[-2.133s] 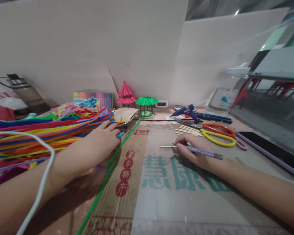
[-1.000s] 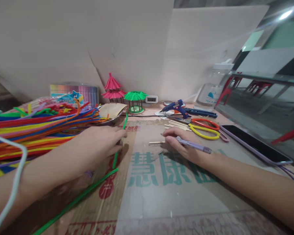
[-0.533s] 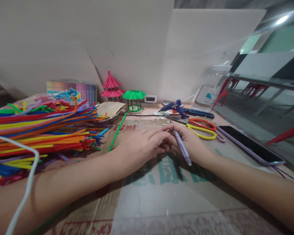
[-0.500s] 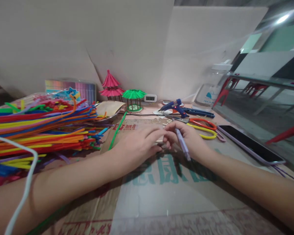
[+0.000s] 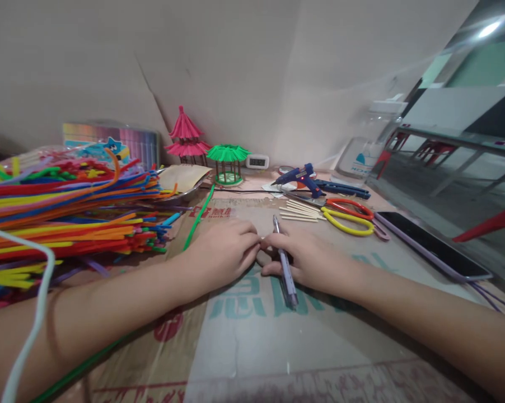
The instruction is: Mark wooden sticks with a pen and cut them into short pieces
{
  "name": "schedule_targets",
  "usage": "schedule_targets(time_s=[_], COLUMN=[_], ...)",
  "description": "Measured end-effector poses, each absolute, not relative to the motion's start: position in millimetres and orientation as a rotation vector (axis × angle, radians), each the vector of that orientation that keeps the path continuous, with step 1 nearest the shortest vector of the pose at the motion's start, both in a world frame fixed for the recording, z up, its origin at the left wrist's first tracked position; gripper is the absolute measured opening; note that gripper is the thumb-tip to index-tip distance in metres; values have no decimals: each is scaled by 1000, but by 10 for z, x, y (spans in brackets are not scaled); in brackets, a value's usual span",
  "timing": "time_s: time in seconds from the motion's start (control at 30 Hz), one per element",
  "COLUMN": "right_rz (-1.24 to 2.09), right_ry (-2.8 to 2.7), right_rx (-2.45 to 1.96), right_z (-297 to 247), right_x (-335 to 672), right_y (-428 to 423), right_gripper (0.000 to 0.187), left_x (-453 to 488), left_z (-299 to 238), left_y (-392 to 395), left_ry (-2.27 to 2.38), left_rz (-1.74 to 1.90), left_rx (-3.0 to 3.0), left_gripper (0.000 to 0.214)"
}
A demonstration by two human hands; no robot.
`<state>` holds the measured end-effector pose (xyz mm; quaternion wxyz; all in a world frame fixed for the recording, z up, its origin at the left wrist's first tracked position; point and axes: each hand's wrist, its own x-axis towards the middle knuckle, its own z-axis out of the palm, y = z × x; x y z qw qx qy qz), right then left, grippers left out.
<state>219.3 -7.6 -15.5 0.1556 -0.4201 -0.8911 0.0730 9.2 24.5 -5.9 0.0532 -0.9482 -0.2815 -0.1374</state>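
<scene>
We see the left hand (image 5: 223,253) and the right hand (image 5: 309,258) resting together on the cardboard sheet (image 5: 252,341), in the middle of the table. The right hand grasps a purple pen (image 5: 285,267). Its tip points away from us and its back end lies over the printed letters. The left hand has the fingers curled, and its fingertips are pinched against those of the right hand. If something small is held between them, it is hidden.

On the cardboard there are big teal Chinese characters (image 5: 235,291), half covered by the arms, so we cannot read them. A smaller red print (image 5: 213,212) lies further back and is too blurred to read.

Well to the left lies a heap of coloured pipe cleaners (image 5: 68,207), and one green pipe cleaner (image 5: 197,219) lies just beside it. Behind the hands are thin wooden sticks (image 5: 297,211), yellow and red scissors (image 5: 348,215) and a blue glue gun (image 5: 299,178). By the wall stand a pink paper pagoda (image 5: 186,137), a green pavilion (image 5: 227,162) and a small clock (image 5: 257,162), whose digits are too small to read. The bottle (image 5: 361,159) carries a blue logo that is not legible. A phone (image 5: 429,245) lies at the right.
</scene>
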Motion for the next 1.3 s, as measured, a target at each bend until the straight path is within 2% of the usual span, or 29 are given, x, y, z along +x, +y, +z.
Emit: schedule_targets(time_s=[0.2,0.4,0.87,1.1,1.3], right_rz=[290,409,374,322,306], right_ry=[-2346,-2009,-2081,-2147,-2237], right_rx=[-1180,-1326,-1291,-1223,-1222], right_z=[-184,-217,-258,-279,-274], right_x=[2266,2380,2332,2353,2359], right_y=[-32,154,133,140,133], right_gripper=[14,23,27,22,29], left_x=[71,79,60,48,63], left_z=[-126,-130,-182,-207,-203], left_y=[311,338,465,436,436], left_ry=[-871,-900,-913,-883,-920], left_rz=[-358,-348,-453,-462,-491], left_rx=[-2860,-2861,-2906,-2928,-2913], left_gripper=[25,23,24,22,19])
